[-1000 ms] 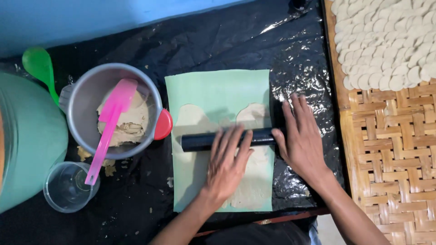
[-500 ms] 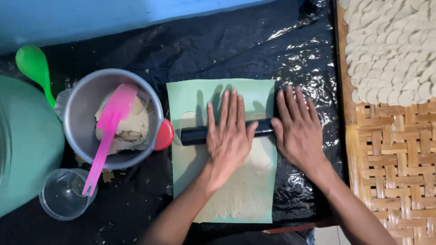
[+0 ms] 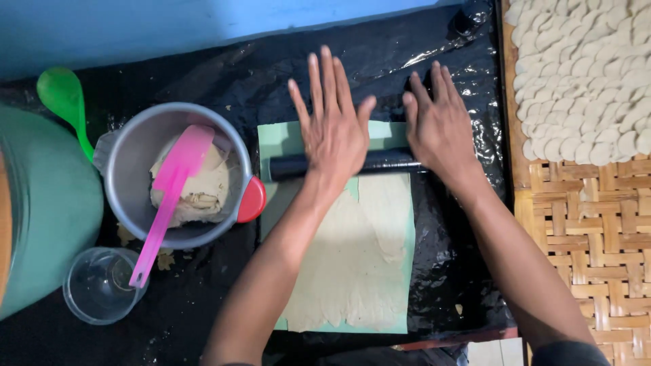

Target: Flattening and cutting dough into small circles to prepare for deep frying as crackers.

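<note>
pressing flat, fingers spread, the left hand [image 3: 332,129] and right hand [image 3: 441,125] bear on the black roller [image 3: 380,161] at the far end of the dough sheet [image 3: 359,251]; its near edge looks ragged, perhaps thin enough to tear off the green mat [image 3: 281,139].

Left of the fingers, a grey pot [image 3: 135,203] holds a lump of dough [image 3: 196,193] and 1 pink spatula [image 3: 169,196]. Further left stand a green container [image 3: 41,210], a green spoon [image 3: 62,95] and 1 clear cup [image 3: 98,285]. Right of the fingers, a woven tray [image 3: 583,217] carries pale dough discs [image 3: 583,74]. Black plastic sheeting [image 3: 203,68] covers the floor.
</note>
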